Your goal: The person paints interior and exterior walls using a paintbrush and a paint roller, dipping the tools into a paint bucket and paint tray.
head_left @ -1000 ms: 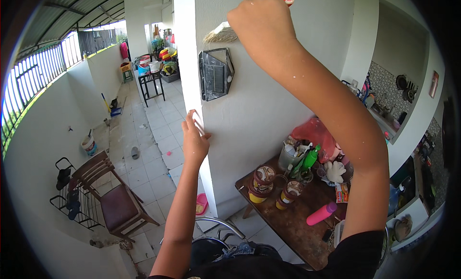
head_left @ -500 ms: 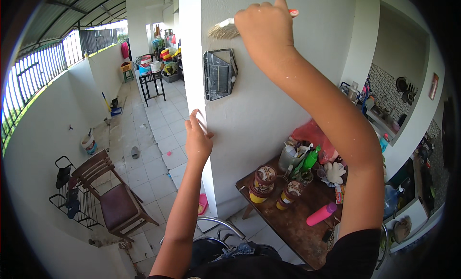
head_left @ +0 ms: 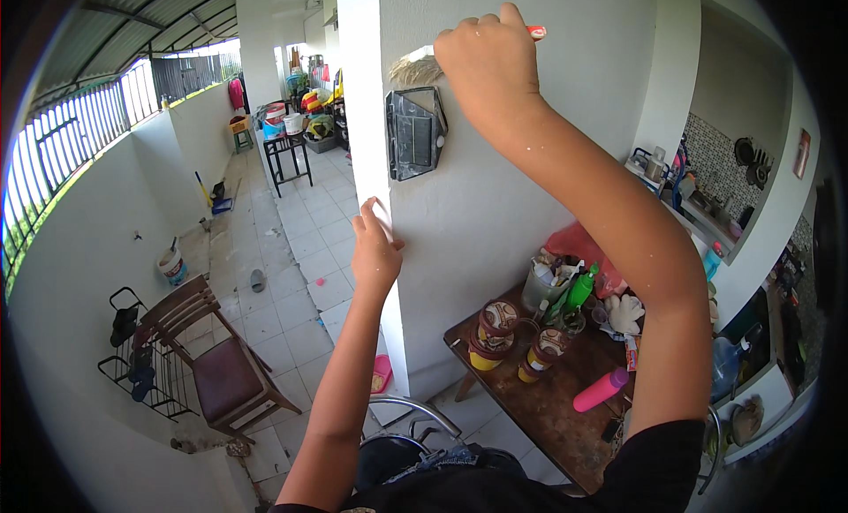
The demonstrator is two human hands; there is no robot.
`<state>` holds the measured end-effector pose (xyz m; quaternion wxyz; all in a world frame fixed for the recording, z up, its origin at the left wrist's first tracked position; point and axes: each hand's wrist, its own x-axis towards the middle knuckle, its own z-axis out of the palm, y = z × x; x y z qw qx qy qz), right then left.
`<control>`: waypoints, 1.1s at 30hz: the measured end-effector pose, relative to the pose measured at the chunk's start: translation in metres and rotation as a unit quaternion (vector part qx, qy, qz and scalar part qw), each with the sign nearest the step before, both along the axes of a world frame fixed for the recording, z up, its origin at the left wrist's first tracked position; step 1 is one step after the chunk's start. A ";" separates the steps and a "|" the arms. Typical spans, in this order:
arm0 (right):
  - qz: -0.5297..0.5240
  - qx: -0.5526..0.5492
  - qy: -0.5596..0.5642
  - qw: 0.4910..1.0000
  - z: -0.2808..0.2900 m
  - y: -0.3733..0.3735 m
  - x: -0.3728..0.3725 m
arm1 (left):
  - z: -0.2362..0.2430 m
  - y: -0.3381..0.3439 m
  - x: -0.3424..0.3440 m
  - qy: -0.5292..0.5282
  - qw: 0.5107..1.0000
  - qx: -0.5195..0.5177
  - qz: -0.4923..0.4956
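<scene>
High on the grey-white wall (head_left: 530, 151), my right hand (head_left: 490, 58) is closed round the handle of a paintbrush (head_left: 415, 69). The brush points left, its pale bristles against the wall just above a black paint-specked box (head_left: 415, 133) fixed there. A red handle end sticks out past my fist. Lower down, my left hand (head_left: 376, 257) rests at the wall's white corner edge (head_left: 360, 71), fingers stretched up and thumb toward the wall's face. No held object can be made out in it.
To the lower right stands a brown table (head_left: 565, 433) with lidded tubs (head_left: 497, 323), a pink bottle (head_left: 601, 391) and a green bottle (head_left: 581, 288). A wooden chair (head_left: 225, 376) and shoe rack (head_left: 132, 372) stand left. A metal-framed chair (head_left: 424, 407) is close below me.
The view has shifted slightly, so the wall and table appear further right. The brush bristles are a little lower and nearer the black box. My left hand stays at the corner.
</scene>
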<state>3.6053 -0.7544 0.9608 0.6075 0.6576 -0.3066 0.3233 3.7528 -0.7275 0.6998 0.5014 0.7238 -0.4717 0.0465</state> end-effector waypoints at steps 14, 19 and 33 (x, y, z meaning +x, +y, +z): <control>0.049 -0.065 -0.021 0.996 -0.001 0.012 -0.014 | 0.007 0.006 0.000 -0.005 0.999 0.038 0.029; 0.044 -0.059 0.007 0.997 -0.011 0.012 -0.002 | 0.006 0.006 -0.001 -0.007 0.999 0.035 0.035; 0.070 -0.160 -0.044 0.984 -0.004 0.003 -0.007 | -0.001 0.002 0.002 -0.009 0.999 0.021 0.042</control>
